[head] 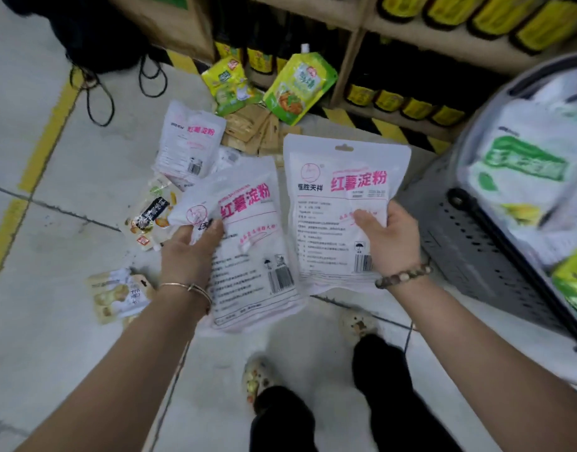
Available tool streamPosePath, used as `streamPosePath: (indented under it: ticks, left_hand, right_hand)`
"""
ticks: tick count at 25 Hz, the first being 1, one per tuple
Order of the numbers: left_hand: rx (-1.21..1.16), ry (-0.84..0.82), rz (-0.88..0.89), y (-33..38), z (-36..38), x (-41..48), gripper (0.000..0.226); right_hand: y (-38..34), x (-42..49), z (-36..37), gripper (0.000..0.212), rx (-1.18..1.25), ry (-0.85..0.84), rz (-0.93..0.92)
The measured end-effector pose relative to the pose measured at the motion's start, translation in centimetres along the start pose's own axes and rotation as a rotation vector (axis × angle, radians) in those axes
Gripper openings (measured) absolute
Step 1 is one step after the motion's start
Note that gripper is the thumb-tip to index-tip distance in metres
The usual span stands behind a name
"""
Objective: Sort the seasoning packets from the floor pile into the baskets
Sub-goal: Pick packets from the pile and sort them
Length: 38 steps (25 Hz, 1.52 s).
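My left hand [186, 256] grips a white starch packet with pink lettering [248, 249] by its left edge, held above the floor. My right hand [391, 243] grips a second identical white packet [329, 216] at its right side, held flat and upright beside the first. On the floor behind them lies the pile: another white packet [189, 138], green pouches [293, 89], brown sachets [251, 128] and small snack-like packets [150, 213]. A grey perforated basket [482, 256] stands at my right, holding white-and-green packets [525, 164].
A wooden shelf with dark bottles bearing yellow labels [407, 102] runs along the back. A black bag with cords [98, 44] sits at the far left. Yellow floor tape [49, 138] crosses the tiles. My feet [358, 324] stand below the packets.
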<state>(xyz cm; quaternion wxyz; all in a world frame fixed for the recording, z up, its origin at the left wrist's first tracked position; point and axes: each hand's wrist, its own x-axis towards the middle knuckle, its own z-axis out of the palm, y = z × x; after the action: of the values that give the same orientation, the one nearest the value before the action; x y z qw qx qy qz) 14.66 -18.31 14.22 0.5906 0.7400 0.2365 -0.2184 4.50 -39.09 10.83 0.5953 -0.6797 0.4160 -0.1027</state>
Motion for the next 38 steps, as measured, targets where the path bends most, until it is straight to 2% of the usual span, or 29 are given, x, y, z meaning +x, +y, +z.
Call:
streamPosePath:
  ticks: [6, 10, 14, 18, 22, 25, 26, 28, 30, 31, 33, 34, 36, 38]
  left_hand:
    - [0.211, -0.166, 0.100, 3.7, 8.1, -6.6, 0.012]
    - [0.280, -0.254, 0.072, 4.4, 16.5, -10.4, 0.003]
    - [0.385, -0.378, 0.108, 4.9, 25.8, -12.1, 0.009]
    - [0.451, -0.447, 0.159, 5.3, 34.6, -11.3, 0.009]
    - [0.472, -0.487, 0.165, 4.9, 41.3, -8.4, 0.027]
    - [0.516, -0.550, 0.092, 3.7, 43.9, -6.7, 0.050]
    - [0.520, -0.556, 0.085, 3.2, 44.4, -6.2, 0.051]
    - [0.603, -0.519, 0.182, 2.6, 44.9, -5.7, 0.043]
    - [0.722, -0.421, 0.296, 2.3, 44.9, -6.2, 0.037]
    - [0.745, -0.362, 0.349, 2.1, 44.6, -6.7, 0.038]
    - [0.749, -0.277, 0.500, 1.4, 43.5, -8.4, 0.046]
    - [0.781, -0.259, 0.628, 1.0, 43.1, -9.4, 0.051]
    - [0.965, -0.314, 0.906, 0.4, 43.4, -10.4, 0.056]
    - [1.186, -0.440, 1.058, 0.4, 45.0, -10.2, 0.059]
  right_hand:
    - [-2.6, -1.6, -11.7, 0.026, 0.108, 0.197, 0.113]
    - [-1.9, -0.2, -20.4, 0.008, 0.076, 0.340, 0.173]
    - [-1.5, 3.5, -28.8, 0.007, 0.033, 0.483, 0.132]
    - [0.0, 8.6, -34.9, 0.008, -0.006, 0.555, 0.155]
    - [2.5, 11.6, -36.7, 0.008, -0.007, 0.561, 0.193]
    - [3.6, 12.7, -36.7, 0.007, 0.026, 0.575, 0.196]
    - [3.9, 13.1, -36.6, 0.008, 0.034, 0.572, 0.200]
    - [4.4, 14.0, -36.4, 0.012, -0.026, 0.567, 0.251]
    - [4.8, 14.4, -36.5, 0.020, -0.213, 0.604, 0.316]
    - [4.8, 14.2, -36.6, 0.024, -0.309, 0.637, 0.306]
    - [4.6, 13.2, -36.6, 0.040, -0.486, 0.675, 0.161]
    - [4.6, 12.7, -36.3, 0.048, -0.583, 0.639, 0.056]
    - [4.8, 12.5, -35.6, 0.053, -0.788, 0.435, -0.077]
    - [4.8, 13.5, -34.8, 0.054, -0.927, 0.242, -0.015]
